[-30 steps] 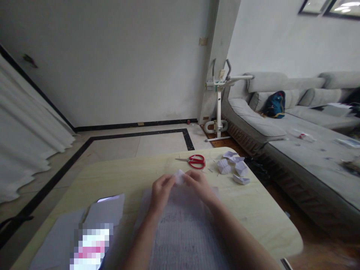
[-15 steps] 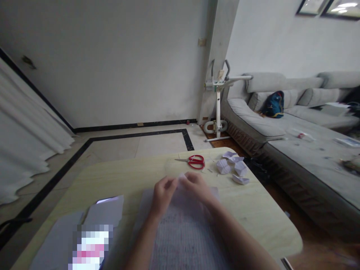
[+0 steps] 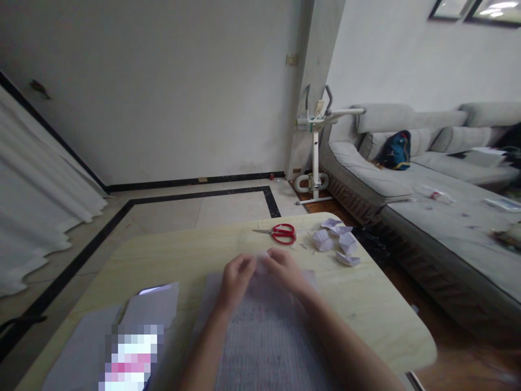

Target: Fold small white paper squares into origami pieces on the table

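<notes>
My left hand (image 3: 235, 279) and my right hand (image 3: 287, 271) meet over the middle of the pale wooden table (image 3: 183, 255). Both pinch a small piece of white folded paper (image 3: 261, 260), which shows only as a sliver between the fingertips. Under my wrists lies a lined sheet of paper (image 3: 264, 336). Red-handled scissors (image 3: 280, 233) lie just beyond my right hand. Several small folded white paper pieces (image 3: 337, 242) are grouped to the right of the scissors.
Grey sheets of paper (image 3: 152, 304) and a blurred-out item lie at the table's near left. A grey sofa (image 3: 427, 201) with a blue bag (image 3: 395, 152) stands to the right. A white exercise bike (image 3: 316, 157) stands by the wall. White curtains (image 3: 36, 206) hang at left.
The small folded paper stood higher and more exposed between my fingertips a second ago; now both hands have closed in over it and lowered it. Nothing else on the table moved.
</notes>
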Demonstrator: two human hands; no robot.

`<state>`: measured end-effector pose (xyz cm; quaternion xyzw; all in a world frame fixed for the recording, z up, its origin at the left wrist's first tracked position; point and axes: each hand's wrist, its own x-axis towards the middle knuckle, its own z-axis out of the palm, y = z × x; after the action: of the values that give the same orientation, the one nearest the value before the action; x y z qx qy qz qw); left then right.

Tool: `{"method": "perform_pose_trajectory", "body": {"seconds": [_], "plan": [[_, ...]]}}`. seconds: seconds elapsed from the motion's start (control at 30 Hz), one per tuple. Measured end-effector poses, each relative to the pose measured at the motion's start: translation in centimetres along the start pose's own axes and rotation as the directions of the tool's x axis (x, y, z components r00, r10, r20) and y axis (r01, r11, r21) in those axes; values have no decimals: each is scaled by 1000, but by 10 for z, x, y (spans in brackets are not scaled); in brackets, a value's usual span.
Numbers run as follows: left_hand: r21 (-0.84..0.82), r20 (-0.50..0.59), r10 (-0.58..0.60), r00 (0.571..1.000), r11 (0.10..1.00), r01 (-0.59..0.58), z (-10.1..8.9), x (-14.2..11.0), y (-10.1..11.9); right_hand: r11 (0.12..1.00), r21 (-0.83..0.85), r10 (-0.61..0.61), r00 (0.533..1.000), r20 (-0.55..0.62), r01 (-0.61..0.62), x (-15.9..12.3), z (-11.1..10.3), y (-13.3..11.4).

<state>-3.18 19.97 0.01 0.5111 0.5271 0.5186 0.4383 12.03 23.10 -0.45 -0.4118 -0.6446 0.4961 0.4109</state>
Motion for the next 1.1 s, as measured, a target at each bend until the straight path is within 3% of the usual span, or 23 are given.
{"method": "perform_pose_trajectory", "body": {"seconds": [0.37, 0.7, 0.9, 1.03, 1.1], "plan": [[-63, 106, -92, 990, 993, 99, 6, -1, 2, 991, 134, 24, 993, -112, -8, 3, -3, 2], [-24, 64, -60, 996, 998, 62, 5, 0, -4, 984, 166, 82, 990, -118, -62, 6, -1, 9], [-22, 55, -38, 998, 999, 39, 5, 1, -6, 996, 92, 3, 990, -141, 10, 4, -4, 4], [92, -71, 50, 996, 995, -43, 0, 2, -12, 985, -116, -145, 973, -178, 125, 3, -3, 2], [129, -78, 94, 993, 988, -84, -1, 2, -13, 956, -218, -235, 956, -176, 195, 3, -1, 2]]}}
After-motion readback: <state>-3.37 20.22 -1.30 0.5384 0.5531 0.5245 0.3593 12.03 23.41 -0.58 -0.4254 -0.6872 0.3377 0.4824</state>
